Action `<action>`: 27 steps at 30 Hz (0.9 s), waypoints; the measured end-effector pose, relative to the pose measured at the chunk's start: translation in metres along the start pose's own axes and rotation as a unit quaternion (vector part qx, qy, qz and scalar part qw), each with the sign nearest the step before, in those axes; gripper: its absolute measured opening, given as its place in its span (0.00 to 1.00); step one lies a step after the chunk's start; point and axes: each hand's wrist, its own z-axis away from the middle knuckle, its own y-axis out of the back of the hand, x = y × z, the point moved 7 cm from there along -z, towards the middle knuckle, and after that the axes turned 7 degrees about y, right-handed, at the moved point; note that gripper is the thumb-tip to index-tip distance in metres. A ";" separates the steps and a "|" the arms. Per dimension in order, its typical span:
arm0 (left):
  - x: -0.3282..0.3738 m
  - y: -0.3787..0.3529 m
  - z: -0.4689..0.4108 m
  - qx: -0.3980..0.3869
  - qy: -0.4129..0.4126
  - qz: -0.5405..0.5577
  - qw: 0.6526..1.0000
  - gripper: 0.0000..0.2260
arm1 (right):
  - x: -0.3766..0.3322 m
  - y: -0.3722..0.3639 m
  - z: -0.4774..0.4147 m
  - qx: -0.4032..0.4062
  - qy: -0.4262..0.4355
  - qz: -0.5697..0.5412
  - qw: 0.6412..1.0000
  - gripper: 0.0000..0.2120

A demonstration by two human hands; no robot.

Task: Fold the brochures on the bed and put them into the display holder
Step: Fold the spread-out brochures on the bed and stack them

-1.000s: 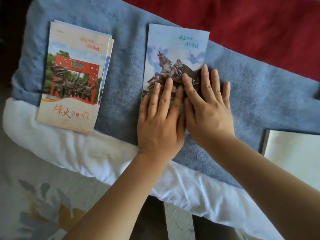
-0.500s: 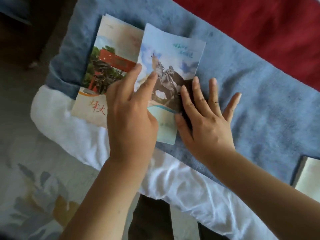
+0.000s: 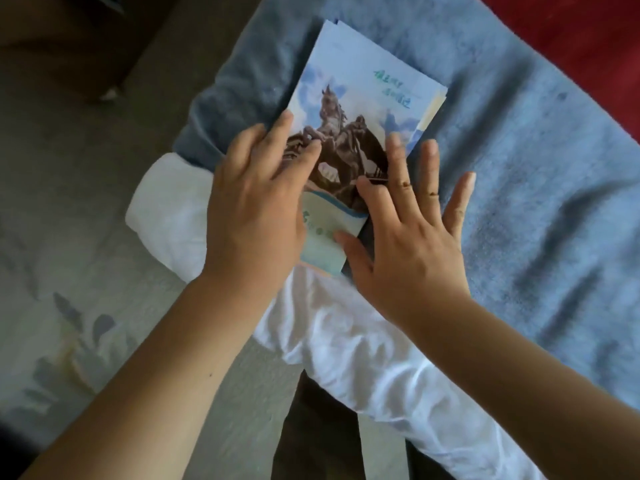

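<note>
A folded brochure (image 3: 360,98) with a horse statue on a pale blue sky lies on top of other brochures, whose edges (image 3: 431,110) peek out on the right. The stack rests on the blue blanket (image 3: 536,202) of the bed. My left hand (image 3: 256,206) rests on the stack's left edge with fingers laid over the cover. My right hand (image 3: 408,237) lies flat with spread fingers, pressing the stack's lower right part and the blanket beside it. No display holder shows in the frame.
A white sheet (image 3: 346,334) wraps the bed's near edge below the blanket. A red cover (image 3: 571,39) lies at the far right. A patterned grey floor (image 3: 86,306) is on the left, with dark furniture (image 3: 69,36) at the upper left.
My left hand has slid the horse brochure leftward onto the red-gate brochure, which is now covered. My right hand stays flat beside it. The view has shifted left.
</note>
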 end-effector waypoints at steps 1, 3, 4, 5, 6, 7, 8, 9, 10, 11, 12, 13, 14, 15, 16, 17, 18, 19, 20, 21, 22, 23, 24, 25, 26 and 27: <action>-0.001 -0.005 0.002 -0.013 0.004 -0.004 1.000 0.21 | -0.001 0.003 -0.005 -0.009 0.001 0.009 1.000 0.26; -0.001 -0.013 0.009 -0.048 0.006 -0.009 0.999 0.25 | -0.003 0.014 -0.018 -0.020 0.012 0.031 0.999 0.30; 0.000 -0.016 0.012 -0.068 0.003 -0.008 0.998 0.29 | -0.003 0.019 -0.026 -0.030 0.018 0.043 0.998 0.35; 0.000 -0.018 0.015 -0.083 -0.002 -0.003 0.997 0.32 | -0.004 0.022 -0.034 -0.048 0.024 0.053 0.997 0.43; 0.001 -0.019 0.016 -0.096 -0.007 0.005 0.995 0.34 | -0.006 0.024 -0.041 -0.073 0.030 0.057 0.995 0.51; 0.000 -0.019 0.017 -0.110 -0.010 0.012 0.994 0.36 | -0.007 0.024 -0.047 -0.097 0.034 0.053 0.993 0.56; 0.000 -0.020 0.015 -0.129 -0.012 0.017 0.991 0.38 | -0.010 0.023 -0.053 -0.118 0.038 0.041 0.991 0.58; -0.001 -0.022 0.012 -0.154 -0.013 0.021 0.988 0.40 | -0.012 0.020 -0.058 -0.137 0.042 0.030 0.989 0.57; -0.002 -0.026 0.008 -0.180 -0.013 0.023 0.983 0.42 | -0.014 0.016 -0.062 -0.159 0.044 0.022 0.986 0.56; -0.004 -0.029 0.005 -0.208 -0.012 0.023 0.978 0.45 | -0.015 0.012 -0.066 -0.181 0.043 0.017 0.982 0.56; -0.005 -0.034 0.001 -0.232 -0.010 0.019 0.972 0.48 | -0.016 0.008 -0.070 -0.201 0.039 0.015 0.979 0.56; -0.005 -0.038 -0.002 -0.249 -0.009 0.009 0.968 0.50 | -0.016 0.003 -0.073 -0.216 0.034 0.014 0.976 0.57; -0.005 -0.041 -0.004 -0.258 -0.008 -0.005 0.966 0.52 | -0.016 -0.001 -0.076 -0.228 0.029 0.013 0.973 0.57; -0.004 -0.044 -0.006 -0.261 -0.007 -0.022 0.965 0.53 | -0.015 -0.004 -0.078 -0.236 0.024 0.012 0.971 0.56; -0.002 -0.047 -0.007 -0.262 -0.004 -0.038 0.964 0.53 | -0.015 -0.007 -0.080 -0.241 0.021 0.012 0.970 0.55; -0.001 -0.049 -0.007 -0.263 0.001 -0.049 0.964 0.53 | -0.014 -0.010 -0.082 -0.244 0.018 0.014 0.970 0.52; 0.000 -0.051 -0.008 -0.263 0.005 -0.053 0.963 0.53 | -0.012 -0.013 -0.083 -0.247 0.015 0.015 0.969 0.51; 0.001 -0.052 -0.009 -0.264 0.008 -0.052 0.963 0.54 | -0.011 -0.016 -0.084 -0.251 0.011 0.015 0.968 0.50; 0.001 -0.054 -0.010 -0.266 0.010 -0.048 0.963 0.54 | -0.011 -0.019 -0.085 -0.254 0.009 0.013 0.967 0.50; 0.000 -0.055 -0.011 -0.267 0.012 -0.045 0.963 0.53 | -0.011 -0.021 -0.086 -0.255 0.007 0.012 0.967 0.50; 0.000 -0.057 -0.012 -0.268 0.015 -0.043 0.962 0.53 | -0.010 -0.023 -0.087 -0.255 0.004 0.012 0.967 0.51; 0.000 -0.059 -0.011 -0.268 0.018 -0.044 0.962 0.53 | -0.010 -0.026 -0.086 -0.256 0.001 0.011 0.967 0.52; 0.000 -0.060 -0.012 -0.268 0.023 -0.045 0.962 0.52 | -0.008 -0.028 -0.086 -0.257 -0.001 0.008 0.967 0.52; 0.001 -0.062 -0.012 -0.266 0.028 -0.049 0.962 0.51 | -0.007 -0.030 -0.086 -0.258 -0.001 0.003 0.966 0.54; 0.002 -0.063 -0.012 -0.264 0.032 -0.053 0.962 0.51 | -0.006 -0.032 -0.086 -0.259 0.001 -0.003 0.966 0.54; 0.003 -0.064 -0.012 -0.262 0.035 -0.057 0.963 0.50 | -0.004 -0.033 -0.087 -0.257 0.001 -0.013 0.966 0.54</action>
